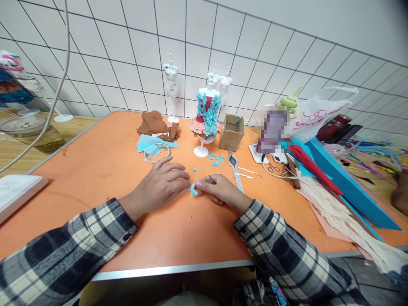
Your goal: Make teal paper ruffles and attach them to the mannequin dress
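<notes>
Between the thumb and fingers of my right hand [219, 189] is a small blue crepe paper piece [193, 190], shaped like a bow. A short dark metallic thing [210, 180] pokes out of the same hand; its kind is hidden. My left hand [162, 182] rests palm down with fingers spread, its index fingertip close to the blue piece; I cannot tell if they touch. Beyond my hands lie several small blue bows [217, 160]. Behind them stands a mini dress form [207, 112] dressed in blue ruffles, red and pink.
Brown crepe paper [154, 123], blue paper sheets [149, 144] and a coiled white cable [159, 154] lie back left. A cardboard box [232, 132], a grey strap [236, 170], scissors [274, 168] and long paper strips [321, 199] are right. A white device [21, 191] sits left.
</notes>
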Available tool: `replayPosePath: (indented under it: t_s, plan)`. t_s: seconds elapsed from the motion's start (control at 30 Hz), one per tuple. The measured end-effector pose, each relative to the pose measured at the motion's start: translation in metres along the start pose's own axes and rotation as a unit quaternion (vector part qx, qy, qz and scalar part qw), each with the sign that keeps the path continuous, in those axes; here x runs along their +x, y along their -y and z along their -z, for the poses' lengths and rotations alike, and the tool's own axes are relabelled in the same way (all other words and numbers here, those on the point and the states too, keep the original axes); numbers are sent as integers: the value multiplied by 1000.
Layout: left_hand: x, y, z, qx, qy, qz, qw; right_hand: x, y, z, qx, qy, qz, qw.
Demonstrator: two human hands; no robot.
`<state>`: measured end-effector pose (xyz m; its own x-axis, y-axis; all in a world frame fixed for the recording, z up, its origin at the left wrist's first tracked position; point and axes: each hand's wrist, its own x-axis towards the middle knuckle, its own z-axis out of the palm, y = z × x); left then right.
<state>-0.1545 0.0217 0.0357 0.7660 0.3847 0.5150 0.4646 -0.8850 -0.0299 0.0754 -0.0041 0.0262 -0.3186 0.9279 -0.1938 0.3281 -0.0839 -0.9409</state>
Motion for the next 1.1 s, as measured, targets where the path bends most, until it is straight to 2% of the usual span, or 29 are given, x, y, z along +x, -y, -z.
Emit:
replayPosePath:
  t_s: [0.1, 0.2, 0.23, 0.3, 0.33, 0.4, 0.5, 0.53, 0.6, 0.77, 0.87, 0.97, 1.03, 1.1]
  plan:
    - [1, -2, 0, -4, -7, 6, 1000, -1, 0, -9, 25, 29, -8, 999]
    - [2, -5, 3, -31, -28, 39, 998, 2, -2, -12, -8, -19, 30, 999]
    - [3, -6, 3, -48, -44, 70, 995, 3, -3, -12, -29, -38, 41, 998]
    - [3, -8, 3, -103, -61, 174, 977, 4, -3, -10, -80, -77, 55, 992]
    - [4, -9, 1, -148, -50, 238, 959, 5, -2, -9, -102, -92, 60, 989]
    - [5, -11, -3, -264, 1, 350, 899, 4, -1, -8, -131, -106, 70, 983]
    - [8, -14, -12, -417, 44, 424, 803, 3, 0, -10, -141, -97, 87, 981]
    - [8, -15, -14, -443, 44, 434, 783, 3, 0, -10, -142, -94, 90, 981]
    - [9, -17, -16, -465, 45, 443, 765, 4, -1, -11, -141, -89, 95, 981]
    - [7, -15, -19, -470, 30, 442, 763, 4, -4, -14, -126, -61, 110, 984]
    - [4, -10, -22, -487, 19, 446, 750, 1, -4, -14, -65, -41, 73, 994]
    - [0, -5, -23, -494, -1, 466, 734, -2, -1, -12, -73, -85, 46, 993]
    - [-1, -3, -23, -503, -14, 481, 718, -5, 1, -10, -124, -133, 74, 980]
    - [-1, -3, -23, -512, -24, 493, 703, -7, 3, -11, -161, -136, 117, 970]
